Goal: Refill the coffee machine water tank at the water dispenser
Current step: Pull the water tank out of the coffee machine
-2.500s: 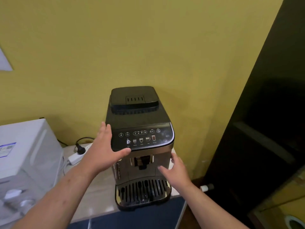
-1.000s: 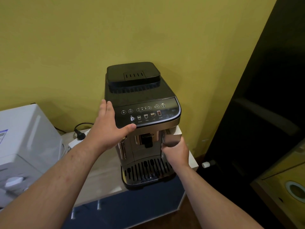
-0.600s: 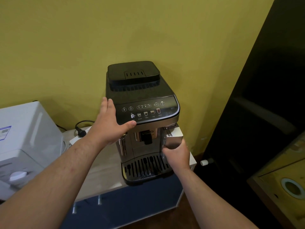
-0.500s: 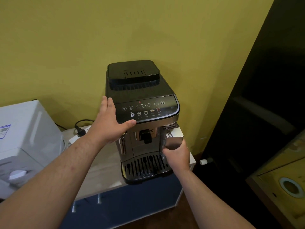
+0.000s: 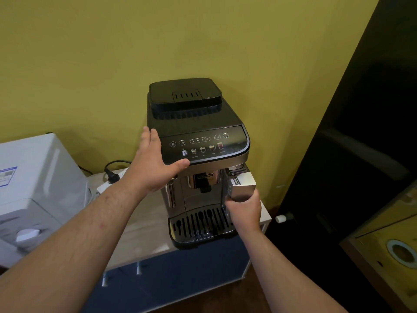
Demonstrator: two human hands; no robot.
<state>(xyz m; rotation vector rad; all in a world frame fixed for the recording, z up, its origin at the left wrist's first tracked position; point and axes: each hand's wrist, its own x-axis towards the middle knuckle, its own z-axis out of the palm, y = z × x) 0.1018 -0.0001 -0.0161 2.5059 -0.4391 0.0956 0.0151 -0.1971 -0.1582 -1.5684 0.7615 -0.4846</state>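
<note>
Still, left hand (image 5: 153, 168) flat against coffee machine (image 5: 196, 125), right hand (image 5: 244, 211) now gripping water tank (image 5: 242, 188), edged out

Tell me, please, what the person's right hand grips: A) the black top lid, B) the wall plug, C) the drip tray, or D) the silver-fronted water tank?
D: the right hand curls round the lower edge of the water tank jutting from the coffee machine at its front right.

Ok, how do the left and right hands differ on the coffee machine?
The left hand is open, fingers straight, flat against the upper side of the coffee machine; the right hand is curled, gripping the silver water tank. The left hand sits high by the control panel, the right hand low beside the drip tray. Both touch the machine.
</note>
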